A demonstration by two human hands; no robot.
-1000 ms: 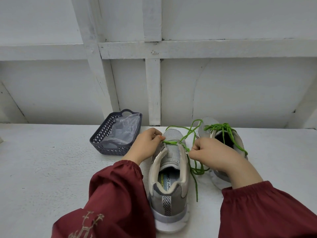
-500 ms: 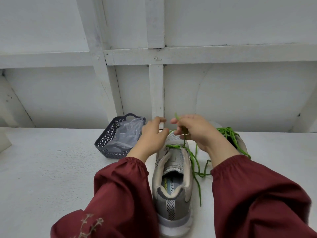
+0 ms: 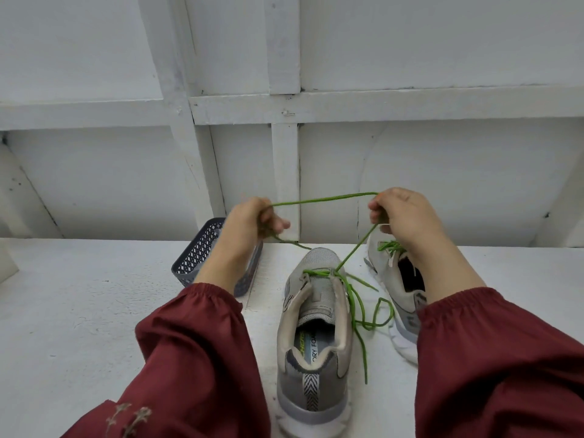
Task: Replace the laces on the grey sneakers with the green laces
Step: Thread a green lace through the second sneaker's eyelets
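Observation:
A grey sneaker (image 3: 316, 327) stands in the middle of the white table, heel toward me. A green lace (image 3: 325, 200) runs through its front eyelets. My left hand (image 3: 252, 226) grips one stretch of that lace above the toe. My right hand (image 3: 401, 213) pinches the same lace, which spans taut between both hands and drops to the eyelets. More of the lace lies loose on the table at the shoe's right. A second grey sneaker (image 3: 395, 279) with green lacing lies behind my right forearm, partly hidden.
A dark grey lattice basket (image 3: 202, 257) with a clear plastic bag sits at the back left, partly behind my left wrist. A white panelled wall (image 3: 284, 105) closes the table's far edge. Red sleeves cover both forearms.
Both hands have lifted from the shoe's front and moved apart, pulling the green lace up and taut between them. The view has tilted slightly.

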